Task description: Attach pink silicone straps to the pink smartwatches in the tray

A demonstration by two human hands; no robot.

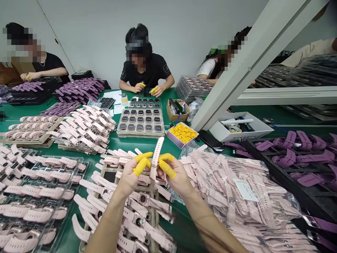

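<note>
Up in front of me is a pale pink watch strap [158,149], upright with its row of holes showing. It is pinched between my left hand [131,175] and my right hand [177,175], both closed at its lower part. Yellow finger cots cover the thumb and a finger of each hand. Whether a watch case is attached to the strap is hidden by my fingers. Below my hands lies a tray [110,176] of pink-strapped watches [143,198], several with their sensor backs facing up.
On the right lies a clear bag of pink straps [223,182], beside purple-strapped watches [310,179] in a black tray. Ahead are a box of yellow finger cots [183,133] and a tray of watch cases [140,121]. Stacked watch trays [39,189] fill the left. Co-workers sit opposite; a white post [237,70] slants at right.
</note>
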